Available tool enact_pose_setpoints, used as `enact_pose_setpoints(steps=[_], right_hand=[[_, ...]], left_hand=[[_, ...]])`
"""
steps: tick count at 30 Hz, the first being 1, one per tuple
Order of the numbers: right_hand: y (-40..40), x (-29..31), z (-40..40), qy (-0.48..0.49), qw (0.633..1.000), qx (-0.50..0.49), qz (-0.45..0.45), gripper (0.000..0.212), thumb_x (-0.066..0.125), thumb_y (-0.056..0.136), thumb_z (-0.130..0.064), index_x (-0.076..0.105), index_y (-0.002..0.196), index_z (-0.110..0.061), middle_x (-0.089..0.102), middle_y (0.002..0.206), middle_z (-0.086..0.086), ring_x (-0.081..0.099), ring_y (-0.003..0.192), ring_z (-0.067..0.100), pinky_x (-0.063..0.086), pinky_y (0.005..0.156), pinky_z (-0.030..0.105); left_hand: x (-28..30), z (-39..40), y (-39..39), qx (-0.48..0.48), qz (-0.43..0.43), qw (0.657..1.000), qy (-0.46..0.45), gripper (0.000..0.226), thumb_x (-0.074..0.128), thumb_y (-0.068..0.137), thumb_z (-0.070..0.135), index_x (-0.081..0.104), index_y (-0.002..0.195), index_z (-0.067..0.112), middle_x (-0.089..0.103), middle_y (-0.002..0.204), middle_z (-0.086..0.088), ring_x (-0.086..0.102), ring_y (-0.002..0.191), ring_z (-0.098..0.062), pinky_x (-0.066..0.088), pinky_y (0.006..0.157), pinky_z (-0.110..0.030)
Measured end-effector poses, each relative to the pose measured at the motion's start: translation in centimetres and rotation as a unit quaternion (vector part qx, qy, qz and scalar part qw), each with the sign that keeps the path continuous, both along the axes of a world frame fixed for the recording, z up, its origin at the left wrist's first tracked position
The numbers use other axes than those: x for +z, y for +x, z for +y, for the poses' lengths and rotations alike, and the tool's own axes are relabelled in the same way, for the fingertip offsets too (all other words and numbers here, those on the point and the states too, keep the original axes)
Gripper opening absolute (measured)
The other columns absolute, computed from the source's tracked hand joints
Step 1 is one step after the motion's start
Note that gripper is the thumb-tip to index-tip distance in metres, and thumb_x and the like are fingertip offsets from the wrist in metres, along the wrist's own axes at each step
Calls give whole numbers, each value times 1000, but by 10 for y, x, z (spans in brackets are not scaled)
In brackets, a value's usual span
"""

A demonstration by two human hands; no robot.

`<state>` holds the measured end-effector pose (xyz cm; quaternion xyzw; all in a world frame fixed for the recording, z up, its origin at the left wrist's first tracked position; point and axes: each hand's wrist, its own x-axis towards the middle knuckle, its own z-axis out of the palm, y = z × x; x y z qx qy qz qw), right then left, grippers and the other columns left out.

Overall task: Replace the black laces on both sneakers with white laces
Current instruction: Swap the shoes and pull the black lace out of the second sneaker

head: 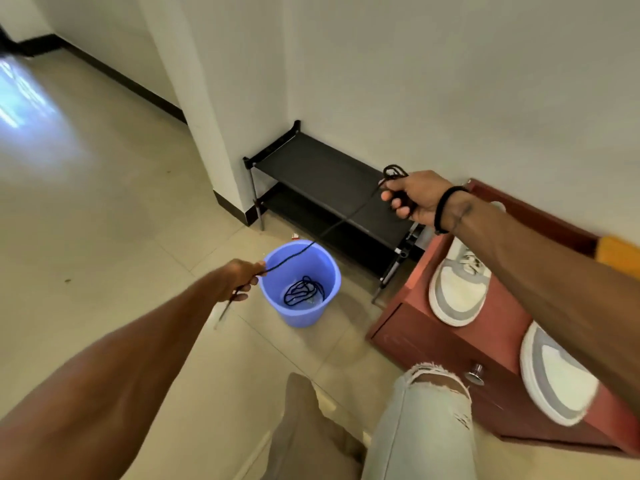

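Fingers of both hands pinched one black lace (341,221), stretched from the right hand (414,197) down to the left hand (242,277), apparently just beside the blue bucket (322,308).

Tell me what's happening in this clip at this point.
A person is holding a black lace stretched between both hands: the left hand pinches one end over a blue bucket, and the right hand grips the other end, bunched up, above a black shoe rack. Another black lace already lies coiled in the bucket. Two grey-and-white sneakers sit on a red cabinet; the farther one shows white laces, while the nearer one's lacing is hidden by the right arm.
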<state>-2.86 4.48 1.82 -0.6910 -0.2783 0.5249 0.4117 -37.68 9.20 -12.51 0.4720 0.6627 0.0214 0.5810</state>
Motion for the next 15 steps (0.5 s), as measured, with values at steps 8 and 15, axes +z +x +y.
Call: enact_pose_setpoints(steps=[8, 15], right_hand=[[-74, -77, 41, -35, 947, 126, -293, 15, 75, 82, -2, 71, 91, -14, 74, 82, 10, 73, 66, 18, 63, 63, 33], [-141, -90, 51, -12, 898, 284, -337, 68, 74, 85, -6, 51, 147, -20, 56, 142, 9, 59, 126, 27, 53, 99, 35]], left_hand=[[-6, 5, 52, 136, -164, 977, 17, 13, 55, 104, 5, 63, 95, 0, 59, 76, -11, 56, 55, -14, 47, 57, -24], [24, 16, 80, 170, -233, 957, 38, 24, 45, 106, 12, 57, 86, 14, 58, 86, -4, 55, 83, -19, 45, 76, -31]])
